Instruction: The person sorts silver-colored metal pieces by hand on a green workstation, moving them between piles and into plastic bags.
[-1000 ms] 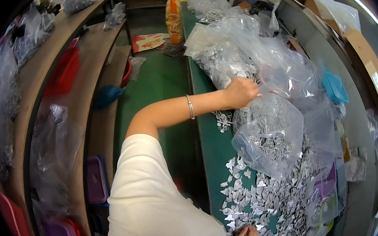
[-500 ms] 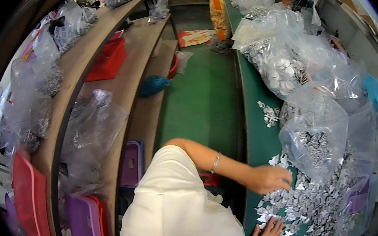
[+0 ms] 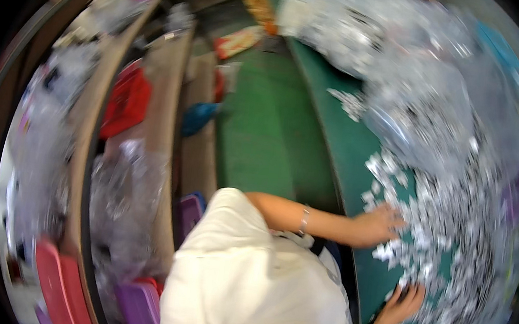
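Resting your left hand [image 3: 378,226] flat, fingers spread, on silver pieces [image 3: 445,242], right of frame. Right hand [image 3: 402,304] lower right, fingers loosely curled on pile. Green bench [image 3: 342,145] underneath.

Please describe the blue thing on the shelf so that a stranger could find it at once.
Left of the green floor strip run long wooden shelves. The blue thing lies on the shelf beside that strip, right of a red bag. It alone there is blue; blur hides its kind.

Clear plastic bags [image 3: 427,109] of small silvery bits piled at back/right of green tabletop [image 3: 348,152]; more clear bags [image 3: 123,180] on left shelf, blurred. Orange-red packet [image 3: 237,40] far back.
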Demonstrator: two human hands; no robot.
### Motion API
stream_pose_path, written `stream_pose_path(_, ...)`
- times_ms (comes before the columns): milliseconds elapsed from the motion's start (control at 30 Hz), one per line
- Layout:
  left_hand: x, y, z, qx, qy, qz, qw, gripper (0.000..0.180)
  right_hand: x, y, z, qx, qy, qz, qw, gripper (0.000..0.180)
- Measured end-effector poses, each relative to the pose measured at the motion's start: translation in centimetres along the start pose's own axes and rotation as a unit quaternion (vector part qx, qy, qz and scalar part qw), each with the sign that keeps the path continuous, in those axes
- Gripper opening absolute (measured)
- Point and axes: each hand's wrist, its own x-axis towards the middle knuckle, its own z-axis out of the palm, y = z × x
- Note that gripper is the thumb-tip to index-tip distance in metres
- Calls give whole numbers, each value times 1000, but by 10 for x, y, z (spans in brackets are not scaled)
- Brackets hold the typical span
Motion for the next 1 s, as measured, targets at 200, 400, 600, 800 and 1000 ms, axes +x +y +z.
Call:
stream_pose_path(200, 5, -8, -20, -144, 40, -85, 985, 38, 13, -4, -17, 37, 34, 111, 993, 19)
stream_pose_path(400, 34, -10, -27, -181, 83, -138, 970, 20, 9, 3, -29, 19, 95, 204, 974, 18)
stream_pose_path(600, 70, -4, -13, -47, -92, -66, 992, 45, 33, 8, -34, -115, 114, 214, 963, 34)
stream_pose_path(800, 66, 6, -2, -52, -207, 96, 972, 47, 100, -18, -1, 108, -57, 72, 990, 49)
stream_pose_path(1000, 68, -6, -24, -234, -182, 48, 954, 32, 96, -5, 0, 191, -202, 19, 961, 46)
